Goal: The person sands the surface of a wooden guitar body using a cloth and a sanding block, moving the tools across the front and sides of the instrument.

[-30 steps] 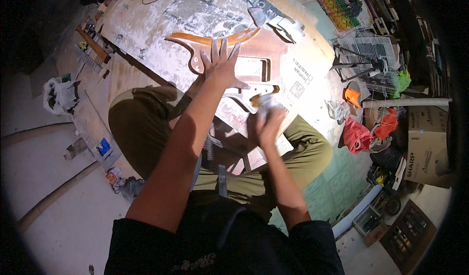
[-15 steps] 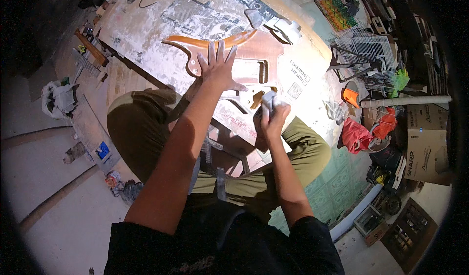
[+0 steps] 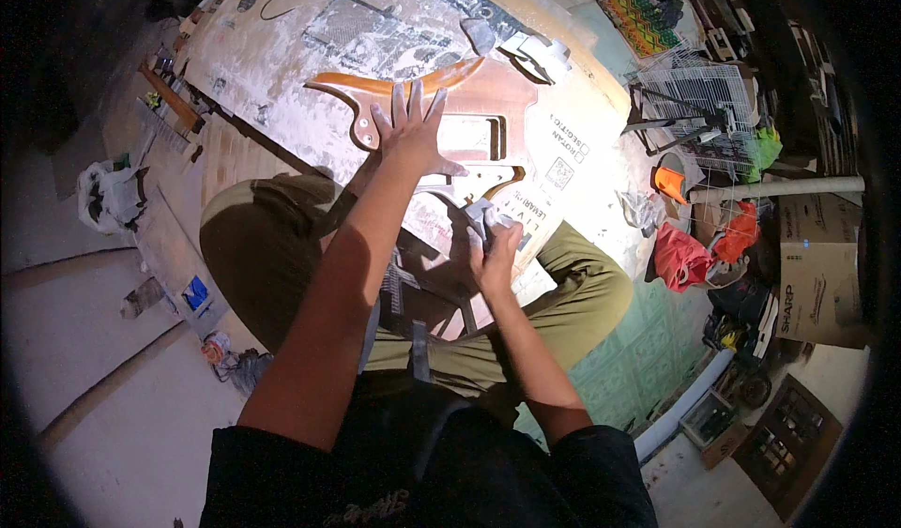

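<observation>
A brown electric guitar body (image 3: 514, 98) with an orange-brown bevelled edge and cut-out cavities lies flat on a dusty board in front of me. My left hand (image 3: 413, 141) rests on it with fingers spread, beside the rectangular cavity. My right hand (image 3: 496, 258) is closed round a folded grey piece of sandpaper (image 3: 482, 213), at the body's near edge by the curved cutaway. The fingers partly cover the sandpaper, so I cannot tell whether it is backed by a block.
White dust coats the board (image 3: 282, 59) beneath. A grey lump (image 3: 479, 34) and a white-and-black object (image 3: 537, 57) sit past the guitar body. To the right are a wire rack (image 3: 694, 106), red cloth (image 3: 683, 258) and a cardboard box (image 3: 818, 270). A wooden strip (image 3: 172, 96) lies at left.
My right hand has moved left and toward me with the sandpaper, away from the edge's right part. The left hand stays spread on the guitar body.
</observation>
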The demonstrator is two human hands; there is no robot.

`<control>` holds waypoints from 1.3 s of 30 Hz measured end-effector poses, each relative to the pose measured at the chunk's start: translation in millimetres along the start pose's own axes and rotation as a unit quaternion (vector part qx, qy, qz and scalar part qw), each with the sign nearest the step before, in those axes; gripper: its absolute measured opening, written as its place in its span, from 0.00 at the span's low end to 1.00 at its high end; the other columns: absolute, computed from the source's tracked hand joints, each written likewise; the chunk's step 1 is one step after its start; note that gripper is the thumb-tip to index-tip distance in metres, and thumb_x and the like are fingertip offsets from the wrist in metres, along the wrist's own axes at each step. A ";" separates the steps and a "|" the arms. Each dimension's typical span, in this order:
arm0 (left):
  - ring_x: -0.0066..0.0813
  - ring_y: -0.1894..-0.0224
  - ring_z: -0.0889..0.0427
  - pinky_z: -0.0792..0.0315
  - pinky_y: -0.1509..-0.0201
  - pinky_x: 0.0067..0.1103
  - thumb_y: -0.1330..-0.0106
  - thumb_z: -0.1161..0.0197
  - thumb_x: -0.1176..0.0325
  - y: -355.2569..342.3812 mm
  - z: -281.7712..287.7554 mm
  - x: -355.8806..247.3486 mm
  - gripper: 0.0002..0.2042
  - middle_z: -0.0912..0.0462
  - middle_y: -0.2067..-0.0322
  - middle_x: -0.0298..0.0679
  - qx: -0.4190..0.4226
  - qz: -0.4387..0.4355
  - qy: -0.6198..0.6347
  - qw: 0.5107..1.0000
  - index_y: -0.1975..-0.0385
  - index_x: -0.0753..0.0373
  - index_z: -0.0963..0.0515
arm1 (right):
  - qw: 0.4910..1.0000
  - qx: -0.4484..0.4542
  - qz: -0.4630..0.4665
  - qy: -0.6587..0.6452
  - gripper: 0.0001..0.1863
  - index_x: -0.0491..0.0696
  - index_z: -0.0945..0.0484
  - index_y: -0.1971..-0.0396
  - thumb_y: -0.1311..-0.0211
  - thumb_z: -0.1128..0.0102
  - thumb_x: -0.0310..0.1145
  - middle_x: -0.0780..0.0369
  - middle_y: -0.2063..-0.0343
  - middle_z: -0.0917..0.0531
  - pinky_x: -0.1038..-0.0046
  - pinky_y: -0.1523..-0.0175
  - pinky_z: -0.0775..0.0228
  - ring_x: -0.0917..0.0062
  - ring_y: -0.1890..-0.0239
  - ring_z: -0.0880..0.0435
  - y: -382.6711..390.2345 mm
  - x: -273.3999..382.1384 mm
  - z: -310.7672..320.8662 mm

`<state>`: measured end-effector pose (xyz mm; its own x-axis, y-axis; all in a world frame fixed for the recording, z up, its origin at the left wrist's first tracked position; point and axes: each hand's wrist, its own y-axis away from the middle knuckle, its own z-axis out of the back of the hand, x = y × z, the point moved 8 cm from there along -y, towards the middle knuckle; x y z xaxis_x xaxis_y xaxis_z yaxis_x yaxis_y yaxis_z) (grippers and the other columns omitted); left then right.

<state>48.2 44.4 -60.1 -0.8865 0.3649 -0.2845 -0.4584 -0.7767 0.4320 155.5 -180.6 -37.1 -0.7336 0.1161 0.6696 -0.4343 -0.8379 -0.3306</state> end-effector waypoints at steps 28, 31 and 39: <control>0.58 0.20 0.70 0.71 0.26 0.65 0.66 0.20 0.33 1.5 5.0 -1.5 0.69 0.62 0.21 0.49 -0.047 -0.020 0.014 0.999 0.21 0.48 0.52 | 0.982 0.101 -0.105 0.122 0.13 0.45 0.22 0.54 0.38 0.36 0.28 0.42 0.60 0.28 0.52 0.51 0.36 0.48 0.56 0.29 -29.6 -15.6 5.4; 0.57 0.20 0.70 0.70 0.25 0.65 0.66 0.20 0.33 4.7 3.7 2.1 0.68 0.62 0.21 0.48 -0.034 -0.015 0.018 0.999 0.21 0.47 0.52 | 0.978 0.160 -0.053 0.123 0.12 0.47 0.22 0.56 0.40 0.34 0.28 0.42 0.60 0.27 0.52 0.49 0.33 0.47 0.55 0.27 -20.4 14.1 7.1; 0.57 0.20 0.70 0.70 0.25 0.65 0.67 0.19 0.34 4.3 1.8 0.0 0.69 0.61 0.21 0.49 -0.036 -0.016 0.005 0.999 0.21 0.46 0.52 | 0.976 0.153 -0.043 0.146 0.16 0.45 0.22 0.54 0.44 0.33 0.25 0.42 0.58 0.28 0.52 0.45 0.35 0.47 0.52 0.29 -9.8 11.0 0.0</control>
<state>46.1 42.0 -56.7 -0.8703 0.3862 -0.3056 -0.4812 -0.7991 0.3604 151.6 -171.2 -26.5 -0.8381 0.3027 0.4539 -0.3572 -0.9333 -0.0371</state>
